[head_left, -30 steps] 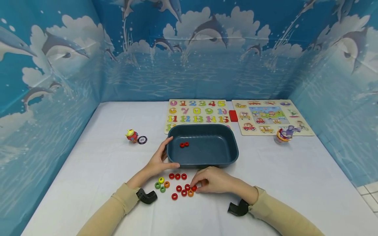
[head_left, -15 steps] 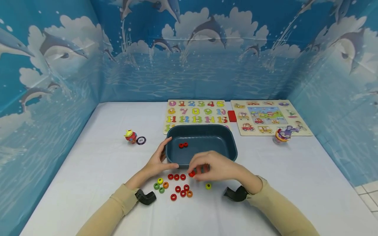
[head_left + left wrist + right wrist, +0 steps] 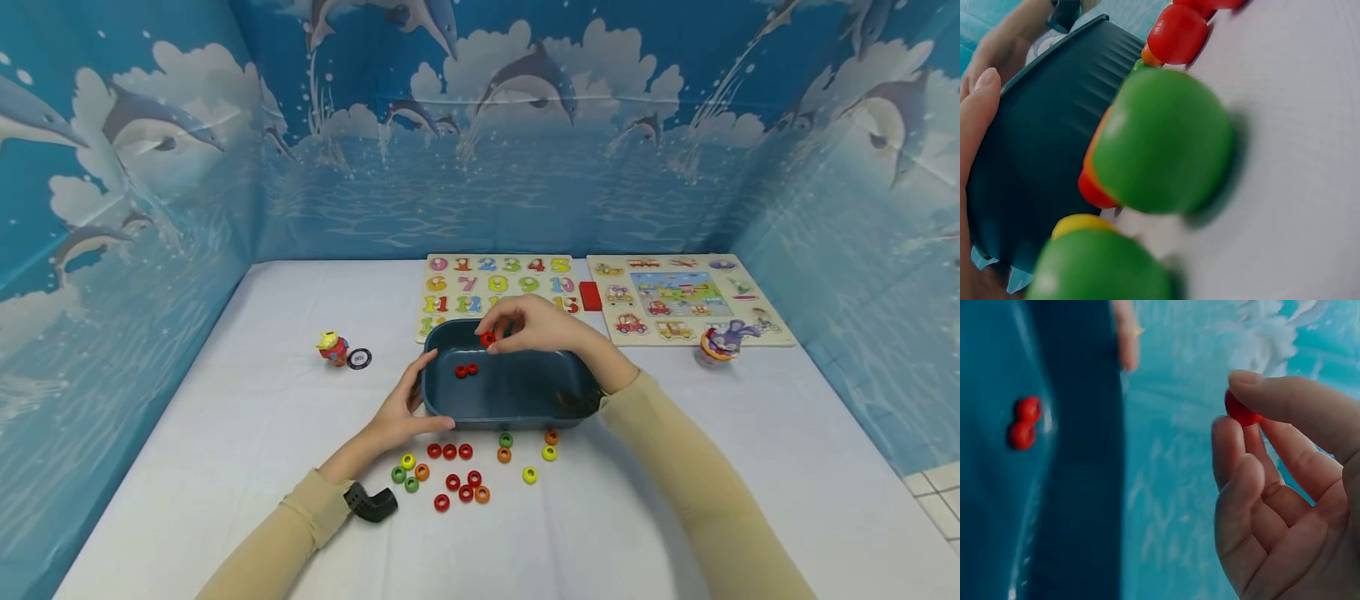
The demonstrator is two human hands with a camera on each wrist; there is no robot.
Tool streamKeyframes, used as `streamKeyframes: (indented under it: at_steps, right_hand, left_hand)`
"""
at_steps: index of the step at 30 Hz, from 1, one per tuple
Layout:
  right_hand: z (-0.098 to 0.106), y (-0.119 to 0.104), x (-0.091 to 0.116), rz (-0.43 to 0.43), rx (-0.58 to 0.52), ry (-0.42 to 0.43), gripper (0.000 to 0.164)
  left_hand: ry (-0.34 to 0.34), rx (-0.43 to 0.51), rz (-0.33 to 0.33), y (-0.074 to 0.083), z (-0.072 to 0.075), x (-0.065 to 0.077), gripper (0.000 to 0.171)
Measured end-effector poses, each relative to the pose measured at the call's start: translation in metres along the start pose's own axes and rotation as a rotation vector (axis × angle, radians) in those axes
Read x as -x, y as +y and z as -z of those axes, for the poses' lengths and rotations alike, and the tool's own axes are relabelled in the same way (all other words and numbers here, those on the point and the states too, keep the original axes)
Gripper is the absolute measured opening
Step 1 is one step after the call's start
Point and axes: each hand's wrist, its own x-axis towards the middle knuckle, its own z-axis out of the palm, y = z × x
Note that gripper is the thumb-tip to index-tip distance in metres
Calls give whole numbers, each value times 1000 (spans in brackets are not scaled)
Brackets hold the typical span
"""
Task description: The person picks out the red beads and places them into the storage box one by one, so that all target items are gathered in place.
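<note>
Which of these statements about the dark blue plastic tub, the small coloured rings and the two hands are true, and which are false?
1. The right hand pinches a small red ring above the dark blue plastic tub. True.
2. Two red rings lie inside the tub. True.
3. The left hand holds a green ring. False: it rests on the tub's left rim and grips no ring.
4. All loose rings on the white table are red. False: green, yellow and orange rings lie there too.
5. The wooden number puzzle board lies behind the tub. True.
</note>
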Motion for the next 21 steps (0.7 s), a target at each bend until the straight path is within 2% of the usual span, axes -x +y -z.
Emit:
streamKeyframes:
  at_steps: [3,9,15,21]
  right_hand:
    - [-1,29,-11,-42,-34,-34,30]
    - [-11,61,-21,-137,-81,-117,32]
    - [-22,77,-28,-213,42,-144,26]
    - [-30,85,-32,-233,163,-154,23]
  left_hand:
    - [0,2,1,1,0,0,94]
    - [-4,2,-2,0,0,0,94]
    - [-7,4,-10,0,0,1,94]
    - [-6,9,-12,-5,1,0,94]
